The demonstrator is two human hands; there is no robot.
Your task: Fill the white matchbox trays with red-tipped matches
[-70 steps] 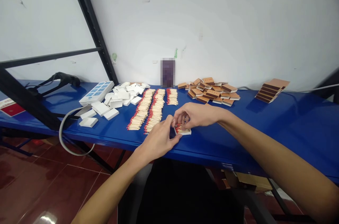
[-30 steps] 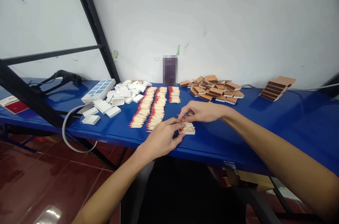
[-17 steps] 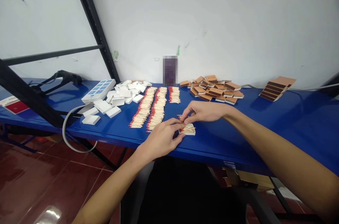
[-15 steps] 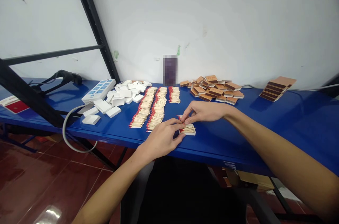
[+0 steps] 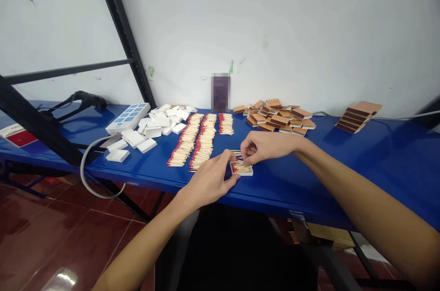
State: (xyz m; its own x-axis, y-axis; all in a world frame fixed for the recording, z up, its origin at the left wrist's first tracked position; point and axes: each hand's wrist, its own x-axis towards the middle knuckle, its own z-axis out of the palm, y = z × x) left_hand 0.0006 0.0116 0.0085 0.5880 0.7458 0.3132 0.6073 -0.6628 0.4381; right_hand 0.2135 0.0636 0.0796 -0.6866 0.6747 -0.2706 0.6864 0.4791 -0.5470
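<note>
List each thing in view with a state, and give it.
Held tray: open, holding matches
Left hand: gripping held tray's left end
Right hand: at held tray, grip unclear
Match rows: three, laid out unboxed
White trays: loosely heaped
Brown boxes: loosely heaped
Far-right brown stack: neatly aligned
White block: lying flat

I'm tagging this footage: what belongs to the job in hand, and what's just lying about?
Likely belonging:
white cardboard tray at the left hand
red-tipped wooden matches
heaped white cardboard trays
brown cardboard matchbox covers

Apparently lying about:
white rectangular block, blue squares
black strap-like object
flat red card
</note>
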